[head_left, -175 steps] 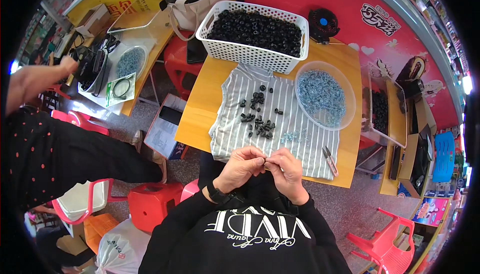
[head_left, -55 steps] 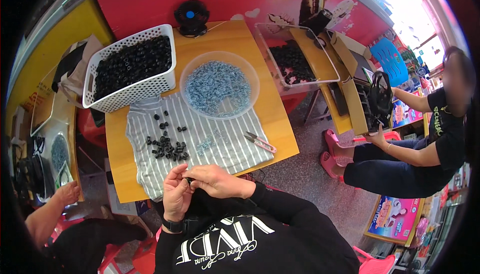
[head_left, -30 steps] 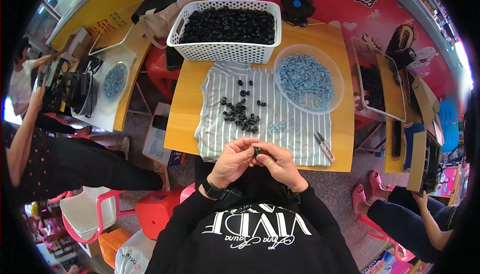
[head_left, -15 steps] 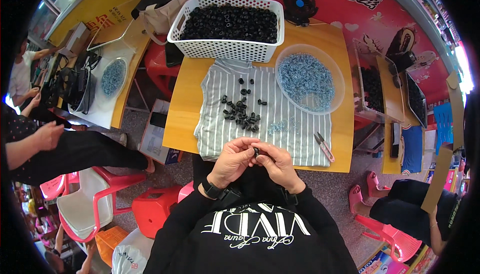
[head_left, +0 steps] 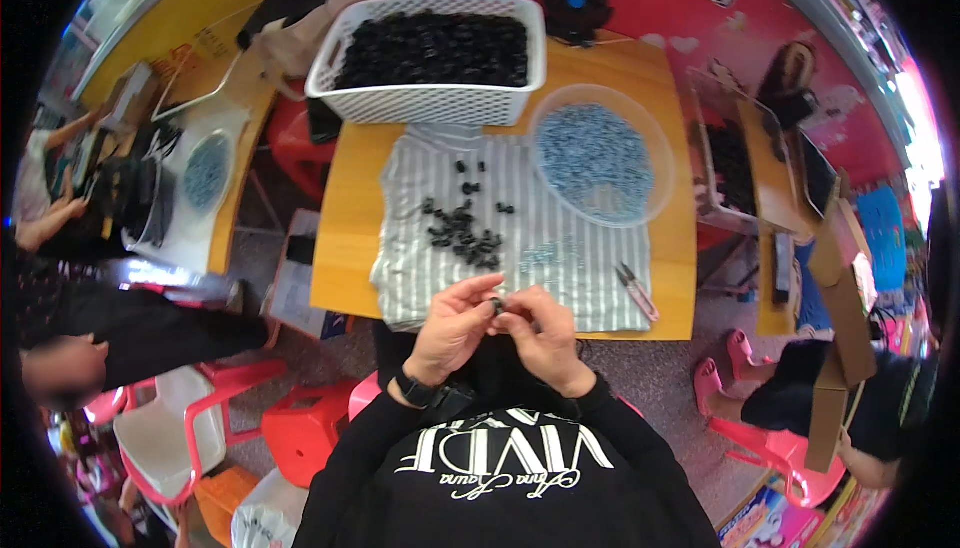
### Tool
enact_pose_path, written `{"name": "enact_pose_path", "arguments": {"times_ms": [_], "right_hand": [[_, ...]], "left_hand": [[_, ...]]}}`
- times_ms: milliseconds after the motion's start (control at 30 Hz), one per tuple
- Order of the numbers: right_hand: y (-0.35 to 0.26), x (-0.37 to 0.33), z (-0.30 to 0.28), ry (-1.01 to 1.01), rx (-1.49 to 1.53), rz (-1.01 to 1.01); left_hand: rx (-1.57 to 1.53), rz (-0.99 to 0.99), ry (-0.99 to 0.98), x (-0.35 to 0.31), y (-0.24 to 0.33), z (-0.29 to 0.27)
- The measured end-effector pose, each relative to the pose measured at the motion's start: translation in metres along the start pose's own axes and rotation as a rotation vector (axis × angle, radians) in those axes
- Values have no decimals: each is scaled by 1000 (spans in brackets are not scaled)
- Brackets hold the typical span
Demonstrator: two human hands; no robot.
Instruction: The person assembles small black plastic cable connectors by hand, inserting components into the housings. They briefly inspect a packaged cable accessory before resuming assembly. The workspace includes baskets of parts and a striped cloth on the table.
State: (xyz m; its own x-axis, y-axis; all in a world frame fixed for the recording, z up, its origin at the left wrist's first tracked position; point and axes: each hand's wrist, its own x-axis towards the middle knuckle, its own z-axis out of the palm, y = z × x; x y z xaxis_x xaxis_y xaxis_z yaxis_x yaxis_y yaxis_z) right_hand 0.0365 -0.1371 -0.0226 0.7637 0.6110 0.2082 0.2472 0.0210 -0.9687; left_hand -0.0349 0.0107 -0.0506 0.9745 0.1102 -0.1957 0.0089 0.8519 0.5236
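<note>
Black piece [head_left: 498, 306] still pinched between both hands [head_left: 446, 337] [head_left: 545, 340], cardboard box [head_left: 852, 348] at right since shifted

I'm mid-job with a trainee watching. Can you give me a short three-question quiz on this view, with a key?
1. True or false: the pink-handled snips lie to the right of the loose black parts.
2. Which container holds the small blue pieces: A) white perforated basket, B) round translucent bowl, C) cardboard box?
3. What do the left hand and right hand hold between them?

Key: 1. True. 2. B. 3. A small black part.
</note>
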Motion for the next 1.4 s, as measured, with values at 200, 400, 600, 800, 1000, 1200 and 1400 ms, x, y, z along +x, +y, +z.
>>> {"name": "enact_pose_path", "arguments": {"times_ms": [200,400,600,800,1000,1200,1400], "right_hand": [[-12,10,-4,26,-513,-404],[-14,5,-7,49,-562,-417],[-10,1,-6,84,-531,-426],[-10,3,0,148,-489,-442],[3,0,1,172,-440,-393],[4,-5,9,177,-337,-330],[4,-4,5,141,-295,-318]], "left_hand": [[145,4,128,-6,-2,-12],[131,58,57,-4,-1,0],[217,18,19,-4,0,-6],[170,35,38,-5,1,-4],[260,75,38,-1,-2,1],[291,92,46,-6,-4,-6],[333,105,36,-5,-6,-4]]}}
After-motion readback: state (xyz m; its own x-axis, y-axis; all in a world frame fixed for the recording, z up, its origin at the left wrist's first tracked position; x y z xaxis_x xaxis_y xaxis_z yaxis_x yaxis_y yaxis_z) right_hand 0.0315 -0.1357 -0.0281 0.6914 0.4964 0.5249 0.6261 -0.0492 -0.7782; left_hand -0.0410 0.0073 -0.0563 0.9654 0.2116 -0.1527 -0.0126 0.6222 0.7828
